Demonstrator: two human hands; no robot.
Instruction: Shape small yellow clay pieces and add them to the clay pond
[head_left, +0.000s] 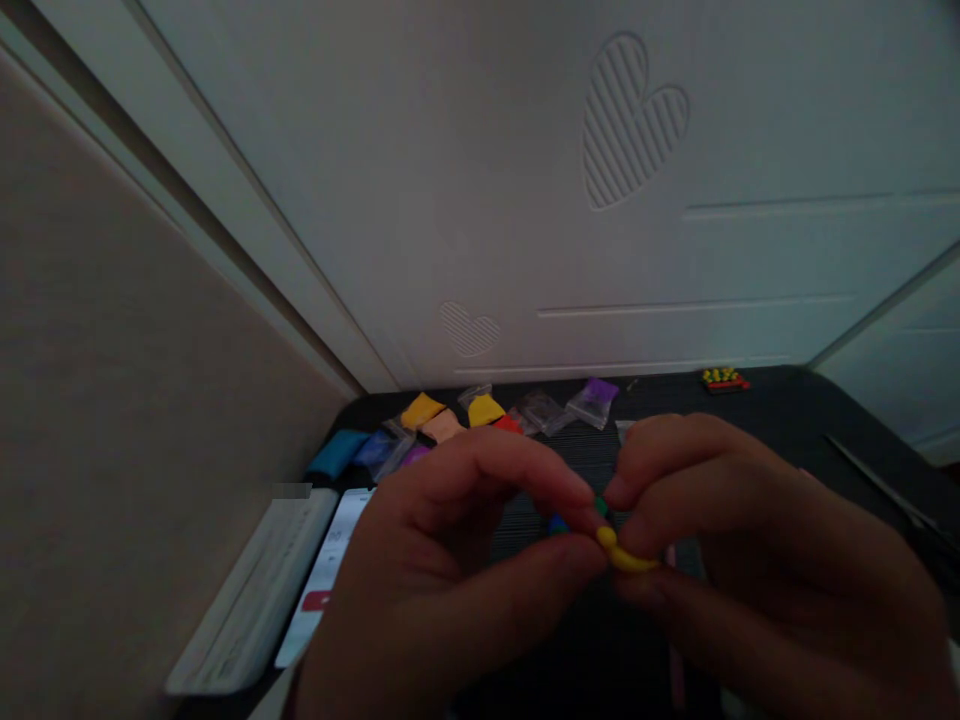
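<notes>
Both hands meet low in the middle of the head view, around a small yellow piece of modelling clay [634, 563]. The clay is a short curved strip with a rounded knob at its left end. My left hand [457, 560] pinches the knob end between thumb and fingertips. From the other side, my right hand [772, 550] grips the strip between thumb and fingers. Just behind the fingertips, small blue and green bits [557, 524] show on the dark table, mostly hidden by the hands.
Several small bags of coloured clay [486, 409] lie along the back of the dark table [660, 400]. At the left are a lit phone [337, 550] and a white box-like object [251, 600]. A red-and-yellow clay piece [724, 380] and scissors [881, 480] lie at the right.
</notes>
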